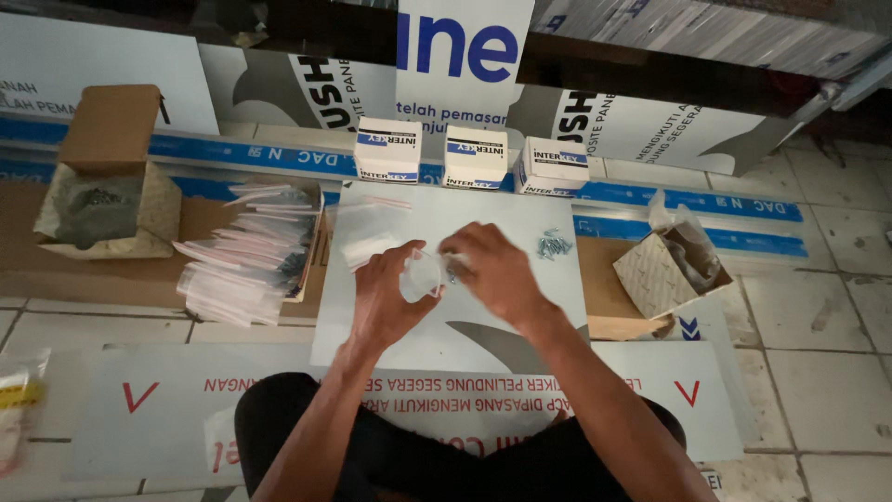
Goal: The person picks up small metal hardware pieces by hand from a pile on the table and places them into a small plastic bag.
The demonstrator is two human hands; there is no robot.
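My left hand [388, 296] holds a small clear plastic zip bag [424, 275] by its side, above a pale sheet panel [465, 325] on the floor. My right hand [494, 271] pinches at the bag's mouth, its fingertips closed on something small that I cannot make out. A little heap of screws [554, 244] lies on the panel just right of my right hand. One empty clear bag [367, 249] rests on the panel to the left of my hands.
A pile of filled clear bags [246, 260] lies at the left. Three small white boxes [476, 156] stand behind the panel. An open cardboard box [107, 200] of screws sits far left, another open box [664, 270] at right. Printed panels lie under my knees.
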